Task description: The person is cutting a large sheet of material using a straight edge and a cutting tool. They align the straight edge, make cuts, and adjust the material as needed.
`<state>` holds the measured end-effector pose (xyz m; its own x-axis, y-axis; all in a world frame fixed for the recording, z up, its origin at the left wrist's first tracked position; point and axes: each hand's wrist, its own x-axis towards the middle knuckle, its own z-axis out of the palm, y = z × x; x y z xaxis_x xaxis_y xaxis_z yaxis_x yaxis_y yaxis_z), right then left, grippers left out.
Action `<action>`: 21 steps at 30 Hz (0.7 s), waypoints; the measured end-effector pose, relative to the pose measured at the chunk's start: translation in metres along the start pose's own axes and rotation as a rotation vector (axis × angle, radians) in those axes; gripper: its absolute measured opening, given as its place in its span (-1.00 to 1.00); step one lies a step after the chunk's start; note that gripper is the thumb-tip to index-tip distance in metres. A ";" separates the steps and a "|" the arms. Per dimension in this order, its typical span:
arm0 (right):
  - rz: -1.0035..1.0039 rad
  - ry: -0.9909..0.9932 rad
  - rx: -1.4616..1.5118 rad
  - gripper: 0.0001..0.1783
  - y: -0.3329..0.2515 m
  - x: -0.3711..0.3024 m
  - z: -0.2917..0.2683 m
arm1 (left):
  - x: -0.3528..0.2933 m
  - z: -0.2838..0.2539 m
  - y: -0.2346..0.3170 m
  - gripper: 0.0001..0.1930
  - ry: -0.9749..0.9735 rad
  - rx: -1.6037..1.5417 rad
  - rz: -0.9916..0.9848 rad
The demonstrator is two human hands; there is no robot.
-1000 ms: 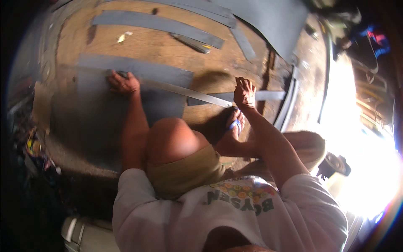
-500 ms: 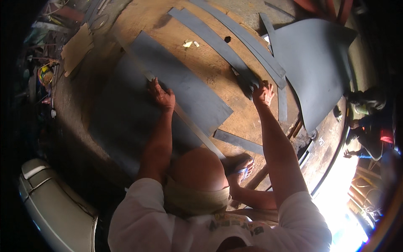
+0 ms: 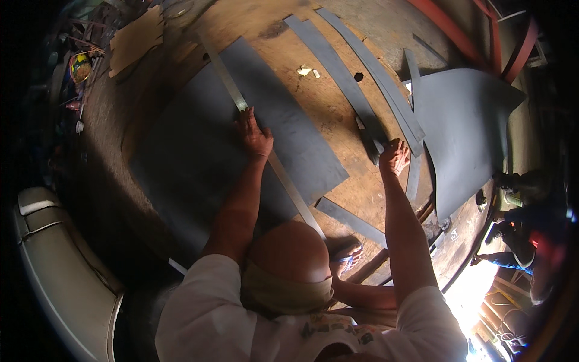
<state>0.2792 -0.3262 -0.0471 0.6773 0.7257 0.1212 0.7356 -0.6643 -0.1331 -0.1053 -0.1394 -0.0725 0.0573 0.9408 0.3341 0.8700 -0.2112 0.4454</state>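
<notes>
My left hand (image 3: 256,140) rests on a long flat metal ruler (image 3: 288,186), its fingers stretched along the metal and the thumb out to the side. Beneath the ruler lies a large dark grey sheet (image 3: 295,127) on a worn wooden board (image 3: 329,105). My right hand (image 3: 395,158) is low at the near end of a dark grey strip (image 3: 329,54), its fingers curled. A small shiny piece (image 3: 379,146) shows beside its thumb; what the fingers hold, if anything, is hidden. Farther right, a second long strip (image 3: 377,75) passes close to that hand.
A bigger curved grey sheet (image 3: 467,120) lies at the right. One short strip (image 3: 350,218) is near my sandalled foot (image 3: 348,258). Pale scraps (image 3: 306,71) sit on the board, brown cardboard (image 3: 137,39) at the far left. Red metal bars (image 3: 452,33) stand at the back right.
The whole view has shifted, so the scene appears farther right. My right fingers, spread before, are now more curled near the strip's end. The left hand stays on the ruler.
</notes>
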 end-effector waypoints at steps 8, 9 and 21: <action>0.122 -0.486 0.685 -0.70 -0.039 0.031 -0.128 | 0.010 0.011 0.123 -0.32 -0.456 -0.983 -0.260; 0.136 -0.547 0.701 -0.68 -0.056 0.022 -0.147 | 0.022 0.025 0.139 -0.17 -0.628 -1.273 -0.518; 0.253 -0.648 0.898 -0.70 -0.036 -0.130 -0.107 | 0.107 0.078 0.147 -0.53 -0.590 -1.687 -0.865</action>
<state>0.1665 -0.4159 0.0476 0.4771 0.7183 -0.5064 0.1243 -0.6255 -0.7702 0.0669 -0.0489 -0.0364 0.3834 0.7928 -0.4737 -0.4913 0.6094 0.6223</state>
